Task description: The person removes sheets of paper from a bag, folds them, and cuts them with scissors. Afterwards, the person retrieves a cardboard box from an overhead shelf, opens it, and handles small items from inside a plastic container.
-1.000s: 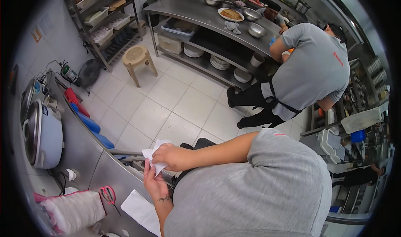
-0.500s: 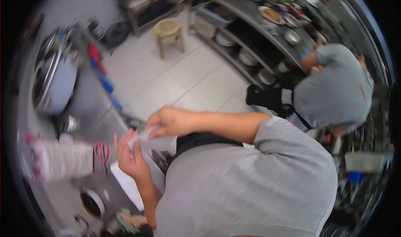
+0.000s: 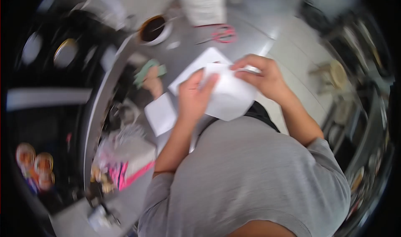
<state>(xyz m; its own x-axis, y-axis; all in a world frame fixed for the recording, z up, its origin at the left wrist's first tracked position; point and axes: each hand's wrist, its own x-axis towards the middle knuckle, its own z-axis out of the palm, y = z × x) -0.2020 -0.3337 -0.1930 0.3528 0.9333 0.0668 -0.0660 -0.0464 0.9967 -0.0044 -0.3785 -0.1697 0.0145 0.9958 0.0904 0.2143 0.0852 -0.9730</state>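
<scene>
My left hand grips the near-left edge of a white piece of paper, thumb on top. Pinching the upper right of the same paper, my right hand has its thumb and fingers drawn together. The paper is held up in front of my body, slightly bent; whether it is a single sheet or a bag, I cannot tell. Beneath and behind it, another white sheet lies on the metal table. To the left of my left hand is a smaller white sheet or stack.
Scissors with pink-red handles lie beyond the sheets. A bowl of dark liquid and a white printed package stand farther back. At left are a green cloth and a pink-and-white package. A stool stands on the floor at right.
My view has swung left, toward the table. The white paper, bunched between my hands before, is now spread flatter, and my hands are farther apart. The co-worker is out of clear view.
</scene>
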